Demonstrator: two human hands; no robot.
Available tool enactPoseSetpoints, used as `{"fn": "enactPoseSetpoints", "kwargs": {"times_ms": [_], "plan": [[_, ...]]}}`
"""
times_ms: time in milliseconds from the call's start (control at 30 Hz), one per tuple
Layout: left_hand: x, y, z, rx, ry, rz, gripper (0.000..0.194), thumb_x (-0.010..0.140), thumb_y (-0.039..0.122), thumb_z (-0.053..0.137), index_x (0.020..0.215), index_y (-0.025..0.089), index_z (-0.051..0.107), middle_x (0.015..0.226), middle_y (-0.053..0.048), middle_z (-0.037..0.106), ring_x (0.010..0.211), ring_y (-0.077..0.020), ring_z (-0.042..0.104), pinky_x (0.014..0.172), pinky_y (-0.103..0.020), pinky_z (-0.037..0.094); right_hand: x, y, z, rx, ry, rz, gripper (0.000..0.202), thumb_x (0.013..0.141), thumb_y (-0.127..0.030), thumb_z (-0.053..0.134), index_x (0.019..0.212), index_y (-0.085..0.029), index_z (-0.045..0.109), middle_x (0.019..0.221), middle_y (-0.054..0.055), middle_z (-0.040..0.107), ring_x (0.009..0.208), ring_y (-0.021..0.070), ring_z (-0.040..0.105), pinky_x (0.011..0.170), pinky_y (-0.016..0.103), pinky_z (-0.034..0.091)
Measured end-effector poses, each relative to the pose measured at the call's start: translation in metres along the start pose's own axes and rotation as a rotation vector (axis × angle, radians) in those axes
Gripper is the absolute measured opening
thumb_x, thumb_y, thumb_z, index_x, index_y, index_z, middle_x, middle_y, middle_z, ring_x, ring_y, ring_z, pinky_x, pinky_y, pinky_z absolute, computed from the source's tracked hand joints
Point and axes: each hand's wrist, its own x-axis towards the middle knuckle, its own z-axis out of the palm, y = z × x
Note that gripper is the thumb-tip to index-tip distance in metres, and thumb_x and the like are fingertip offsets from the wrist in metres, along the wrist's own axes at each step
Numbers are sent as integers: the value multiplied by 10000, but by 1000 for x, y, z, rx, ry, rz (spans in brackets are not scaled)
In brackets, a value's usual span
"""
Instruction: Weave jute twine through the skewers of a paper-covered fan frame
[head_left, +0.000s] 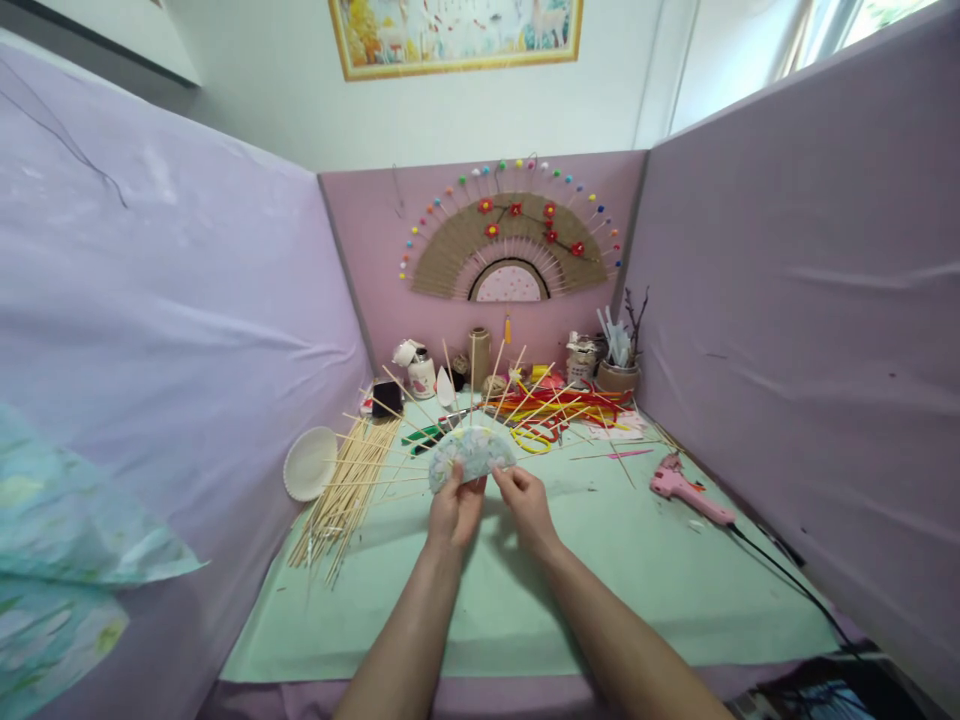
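Observation:
A half-round piece (472, 452) covered in pale floral material, with several thin wooden sticks fanning out from its curved edge, is held up over the green table cover (600, 570). My left hand (454, 508) grips its lower left part, thumb on the front face and fingers behind and below. At the lower right corner, my right hand (525, 500) pinches the edge between thumb and fingers. Behind the piece lie green-handled scissors (421, 436) and red and yellow strips (555, 405).
Loose sticks (349, 490) and a white bowl (310, 464) are at the left. A pink glue gun (688, 490) with a black cord lies right. Jars and a pot (619, 377) line the back, below a finished fan (517, 235) on the pink panel.

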Motion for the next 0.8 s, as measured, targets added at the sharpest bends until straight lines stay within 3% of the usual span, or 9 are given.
{"fn": "enactPoseSetpoints", "kwargs": {"times_ms": [67,133,200,300,433,800], "plan": [[0,1,2,-14,0,2,384,900,141,567,1282,176,572,1143,-110,715,991,-173,697,1008,-330,486,3,3,2,182,-24,219,483,770,-527,658,507,-208,407,436,-83,335,447,84,305,462,240,279],[0,1,3,-17,-7,-9,380,901,151,568,1280,167,571,1129,-114,719,982,-171,699,988,-312,498,7,2,3,393,41,331,416,707,-511,728,582,-201,481,468,-85,411,453,83,363,454,220,304],[-1,-1,3,-13,-10,-18,369,894,155,581,1263,155,580,1109,-119,724,979,-172,699,970,-303,508,11,-2,3,601,113,342,348,641,-451,796,709,-206,559,593,-78,554,542,86,488,510,200,388],[-2,-6,2,6,-12,-32,358,871,167,621,1228,153,599,1087,-117,728,974,-180,696,960,-317,514,16,-8,0,792,99,294,324,619,-375,827,816,-223,621,813,-58,692,743,101,620,681,221,491],[-3,-13,2,47,-14,-71,320,838,167,665,1156,161,630,1046,-98,736,946,-187,699,940,-335,523,20,-9,-1,844,72,265,285,626,-305,832,840,-199,677,873,-15,735,826,136,662,789,260,517],[-3,-5,8,19,44,-9,305,921,175,545,1216,142,613,1088,-122,729,963,-177,706,913,-299,549,31,3,-9,917,171,321,203,667,-212,791,845,-190,696,879,0,747,837,144,674,789,263,543]]}}
